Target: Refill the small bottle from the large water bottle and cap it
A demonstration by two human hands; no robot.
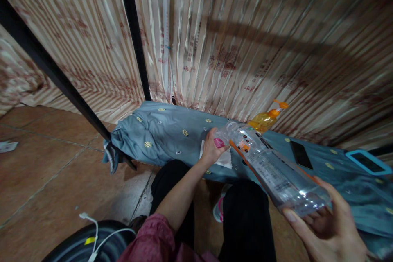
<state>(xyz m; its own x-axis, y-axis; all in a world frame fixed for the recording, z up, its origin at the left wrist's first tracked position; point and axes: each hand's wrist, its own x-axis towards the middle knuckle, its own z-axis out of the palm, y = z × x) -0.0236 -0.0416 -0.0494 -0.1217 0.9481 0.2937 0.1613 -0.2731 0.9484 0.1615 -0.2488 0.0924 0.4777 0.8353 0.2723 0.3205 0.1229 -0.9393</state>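
Holding a clear plastic bottle (270, 168) tilted on its side above the lap, neck pointing away and slightly up. Right hand (328, 229) cupped under the base, fingers wrapped round the bottom end. Left hand (211, 147) closed near the neck, pinching a pink cap (219, 143) between fingertips, just beside the mouth; cannot tell whether cap sits on the threads or is already clear of them. Bottle looks empty or nearly so; thin walls, likely to buckle under a hard squeeze.

Judged best handling: keep right grip firm but low on the stiff base, not on the soft middle. Line cap square with the neck before turning, to avoid crossing threads. Turn with left fingertips only, bottle kept steady. Keep the mouth raised in case any liquid remains.

Nearby: low bed (172, 131) covered in blue-grey patterned cloth, carrying an orange pump bottle (265, 119), a dark phone (301, 154), a blue-edged tablet (368, 162), a white paper (225, 159) under the left hand. Striped curtain (245, 41) behind. White cable (101, 237) on a dark round object at lower left.
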